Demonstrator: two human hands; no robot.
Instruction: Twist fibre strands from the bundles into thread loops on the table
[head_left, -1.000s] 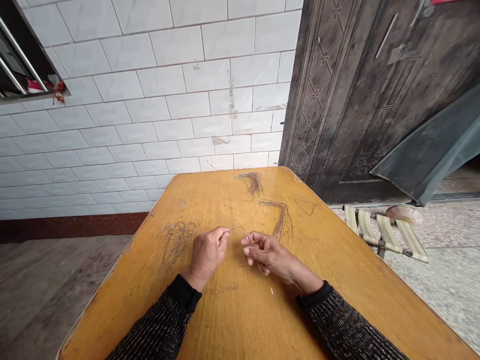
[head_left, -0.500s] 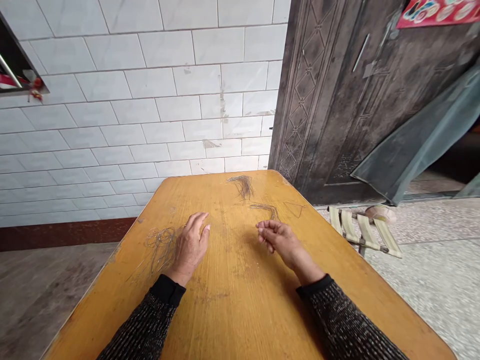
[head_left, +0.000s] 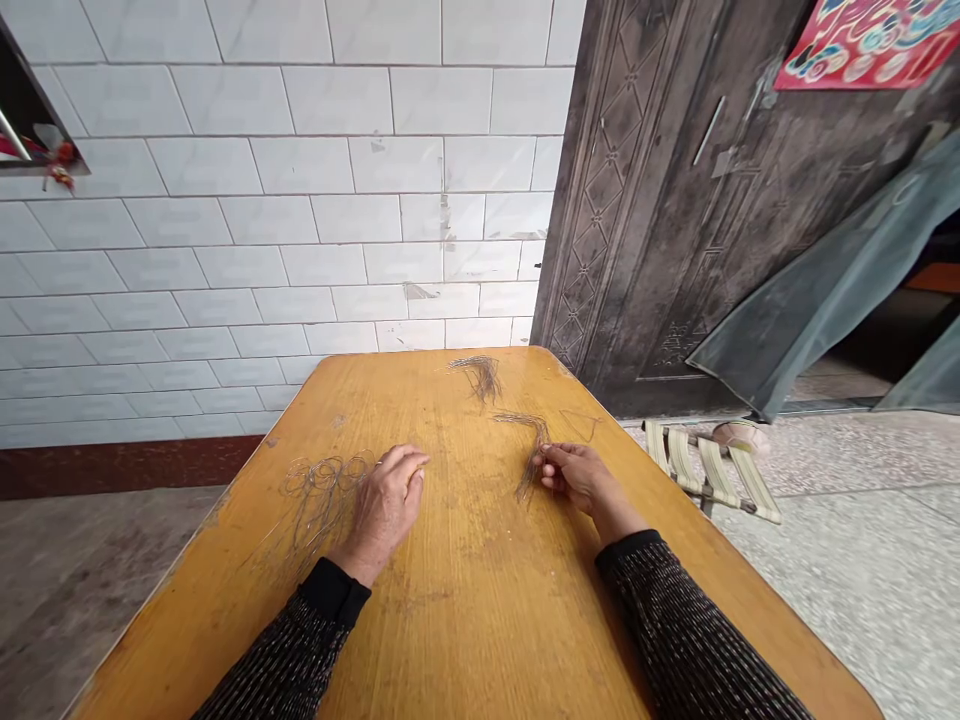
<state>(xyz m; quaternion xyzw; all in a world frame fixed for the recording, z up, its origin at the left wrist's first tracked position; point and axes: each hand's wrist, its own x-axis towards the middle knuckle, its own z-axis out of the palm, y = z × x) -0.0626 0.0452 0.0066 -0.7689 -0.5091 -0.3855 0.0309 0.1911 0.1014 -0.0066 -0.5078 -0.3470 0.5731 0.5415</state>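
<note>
My right hand is at the near bundle of thin bent wires, its thumb and fingers pinched on the wires at the bundle's right side. How many wires lie between the fingertips is too fine to tell. My left hand hovers low over the tabletop beside a tangle of looped wires. Its fingers are loosely bent, the thumb a little apart, and nothing shows in them. Farther back lies another bundle of thin wires. A single bent wire rests right of the near bundle.
The wooden table reaches to a white tiled wall. At the right are a dark carved door and a grey-green curtain. A strap-seat stool stands by the table's right edge.
My right hand has come to the near wire bundle, and its fingertips have closed there. The left hand has shifted only slightly, its fingers drawn a bit closer. The view has tilted a little.
</note>
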